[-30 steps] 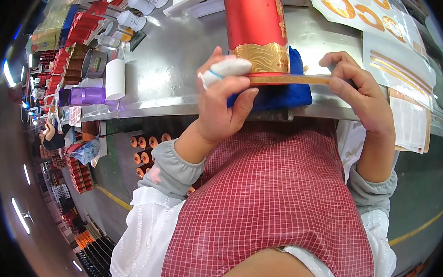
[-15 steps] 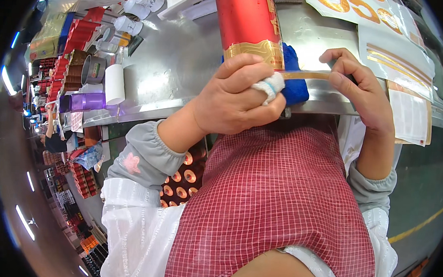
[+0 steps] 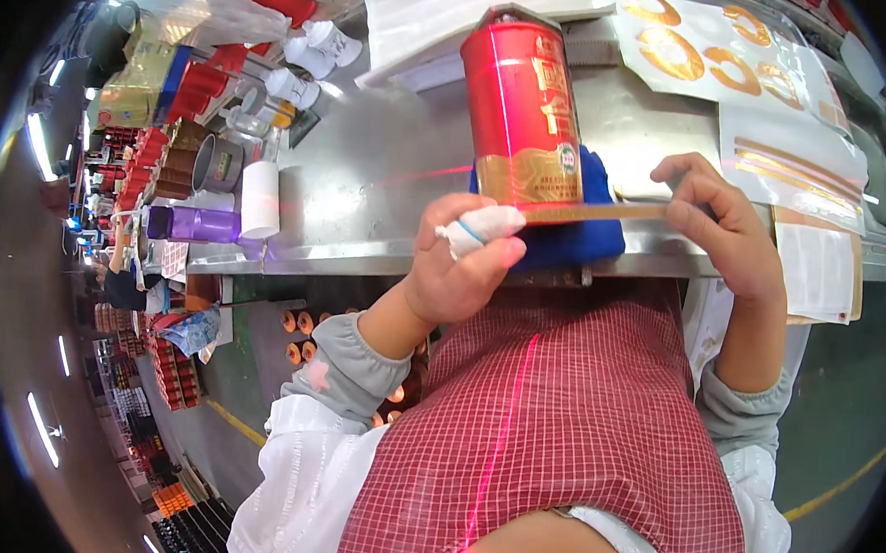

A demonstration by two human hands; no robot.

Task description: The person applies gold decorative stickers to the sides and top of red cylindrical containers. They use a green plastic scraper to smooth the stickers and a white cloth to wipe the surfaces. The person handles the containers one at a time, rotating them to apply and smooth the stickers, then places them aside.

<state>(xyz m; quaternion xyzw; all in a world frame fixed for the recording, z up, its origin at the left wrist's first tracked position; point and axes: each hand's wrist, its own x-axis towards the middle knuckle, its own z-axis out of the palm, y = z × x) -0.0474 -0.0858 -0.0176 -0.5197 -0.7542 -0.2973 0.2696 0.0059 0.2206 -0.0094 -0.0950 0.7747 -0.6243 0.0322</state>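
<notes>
A red cylindrical container (image 3: 520, 110) with a gold lower band lies on a folded blue cloth (image 3: 593, 239), its base toward me. A narrow gold strip (image 3: 607, 214) is stretched along the base edge and on out to the right. At the left end of the strip is my left hand (image 3: 464, 263), closed, with thumb and a white-wrapped finger pinched at the container's edge. My right hand (image 3: 731, 232) grips the strip's other end between thumb and forefinger, the other fingers curled.
Sheets of gold ring stickers (image 3: 670, 53) and gold strips (image 3: 795, 165) lie at the right on the metal table (image 3: 369, 162). At the left stand a white roll (image 3: 261, 200), a purple bottle (image 3: 200, 226), a grey cup (image 3: 218, 163) and white cups (image 3: 293, 86).
My left hand has slid left off the container's front, uncovering its gold band, and now pinches at the left edge. My right hand still holds the strip. The view has shifted, and a red light line appears.
</notes>
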